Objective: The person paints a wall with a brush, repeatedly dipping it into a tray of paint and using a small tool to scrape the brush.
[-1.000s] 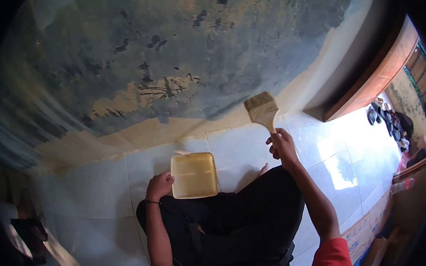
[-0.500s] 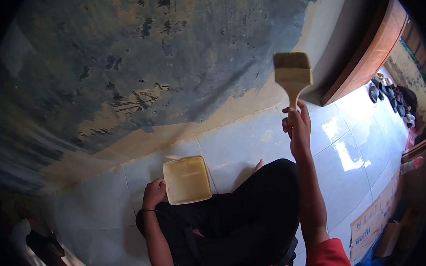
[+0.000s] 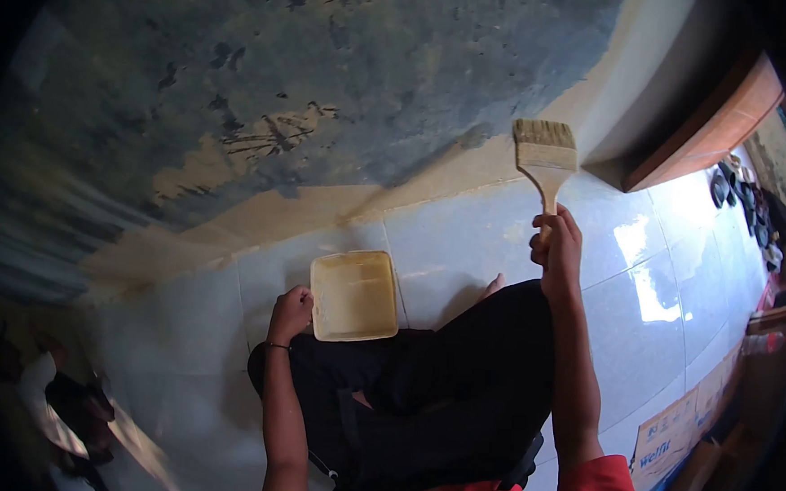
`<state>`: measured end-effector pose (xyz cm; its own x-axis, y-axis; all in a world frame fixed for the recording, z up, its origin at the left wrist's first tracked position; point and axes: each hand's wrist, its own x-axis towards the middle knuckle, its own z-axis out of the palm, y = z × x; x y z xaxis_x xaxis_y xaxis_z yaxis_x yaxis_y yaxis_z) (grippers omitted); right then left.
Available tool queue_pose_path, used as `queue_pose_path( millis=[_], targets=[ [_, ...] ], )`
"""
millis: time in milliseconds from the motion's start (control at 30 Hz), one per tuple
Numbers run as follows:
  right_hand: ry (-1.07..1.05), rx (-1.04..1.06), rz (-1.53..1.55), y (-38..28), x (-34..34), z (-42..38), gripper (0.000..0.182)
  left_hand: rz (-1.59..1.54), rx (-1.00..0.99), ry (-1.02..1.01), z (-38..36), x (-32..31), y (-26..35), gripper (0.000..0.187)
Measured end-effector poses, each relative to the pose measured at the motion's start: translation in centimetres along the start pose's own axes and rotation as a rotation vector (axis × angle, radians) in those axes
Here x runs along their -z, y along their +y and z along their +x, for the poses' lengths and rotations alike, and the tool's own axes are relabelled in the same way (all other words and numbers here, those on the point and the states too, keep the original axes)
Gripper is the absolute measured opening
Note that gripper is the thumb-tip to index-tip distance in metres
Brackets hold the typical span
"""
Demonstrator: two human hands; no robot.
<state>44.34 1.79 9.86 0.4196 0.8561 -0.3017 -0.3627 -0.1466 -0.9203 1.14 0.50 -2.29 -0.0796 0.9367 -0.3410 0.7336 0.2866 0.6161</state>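
My right hand (image 3: 558, 247) is closed round the wooden handle of a wide flat paintbrush (image 3: 545, 151), its bristles pointing up near the lower part of the wall. At the left edge of a shallow square tray (image 3: 356, 297), my left hand (image 3: 292, 313) has its fingers closed on the rim. The tray is tilted toward me by my dark trousers, and its inside is pale yellow. In front stands a wall (image 3: 376, 82) with dark grey-green paint, black marks and a beige lower strip.
Pale glossy tiles (image 3: 465, 236) cover the floor. A curved wooden piece (image 3: 715, 130) stands at upper right, with several shoes (image 3: 751, 204) beyond. Printed cardboard (image 3: 669, 442) lies at lower right. A person (image 3: 64, 405) shows at far lower left.
The view has shifted. The paintbrush has dropped slightly and tipped, showing more of its bristles. The tray appears higher in view, still held by my left hand. More of the person at lower left shows.
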Motion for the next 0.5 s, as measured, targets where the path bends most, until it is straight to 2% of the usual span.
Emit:
queue_pose_path(
  millis=[133, 200, 300, 333, 367, 500],
  targets=[
    [-0.034, -0.002, -0.018, -0.3, -0.4, -0.6, 0.029, -0.028, 0.018, 0.011, 0.3, -0.4, -0.6, 0.017],
    [-0.035, -0.001, -0.039, -0.1, -0.9, -1.0, 0.029, 0.037, -0.041, 0.060, 0.9, -0.9, -1.4, 0.017],
    [-0.119, -0.027, -0.067, 0.7, -1.7, -1.7, 0.027, -0.041, 0.023, 0.036, 0.8, -1.1, -0.9, 0.018],
    [-0.149, -0.063, -0.073, 1.1, -2.5, -2.3, 0.026, -0.097, 0.064, 0.002, 0.6, -1.1, -0.7, 0.018],
    [-0.177, -0.100, -0.080, 1.6, -3.1, -3.1, 0.025, -0.099, -0.018, 0.032, 0.7, -1.5, -1.2, 0.018],
    [-0.337, -0.332, -0.155, 4.0, -6.0, -6.0, 0.026, -0.294, 0.032, -0.052, 0.2, -1.6, 0.3, 0.017]
  ],
)
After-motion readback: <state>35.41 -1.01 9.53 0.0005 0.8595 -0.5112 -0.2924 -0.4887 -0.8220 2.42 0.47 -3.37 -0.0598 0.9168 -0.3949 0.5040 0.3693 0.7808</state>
